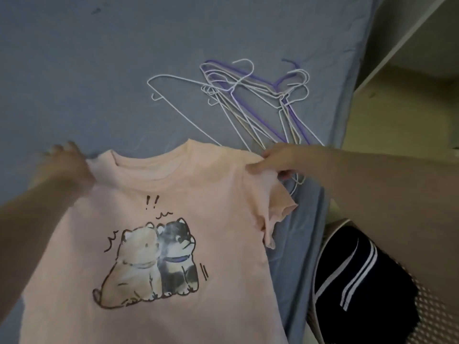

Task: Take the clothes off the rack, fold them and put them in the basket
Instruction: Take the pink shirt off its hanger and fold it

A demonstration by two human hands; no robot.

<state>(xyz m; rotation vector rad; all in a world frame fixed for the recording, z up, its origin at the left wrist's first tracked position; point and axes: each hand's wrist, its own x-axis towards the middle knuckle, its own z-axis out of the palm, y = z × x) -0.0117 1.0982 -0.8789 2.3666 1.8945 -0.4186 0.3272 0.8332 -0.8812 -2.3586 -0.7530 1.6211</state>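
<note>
A pink T-shirt (198,184) with a print of two cartoon dogs hangs spread out, front side toward me, over the blue bed sheet (99,70). My left hand (63,162) grips its left shoulder; the hand is blurred. My right hand (278,161) pinches the right shoulder, and the short sleeve droops below it. At the lower right a white perforated basket (432,316) holds a dark garment with white stripes (360,276). No rack is in view.
A pile of several wire hangers (250,95), white and purple, lies on the sheet just beyond the shirt and my right hand. The bed's edge runs down the right side, with pale floor (402,115) and a white frame beyond it.
</note>
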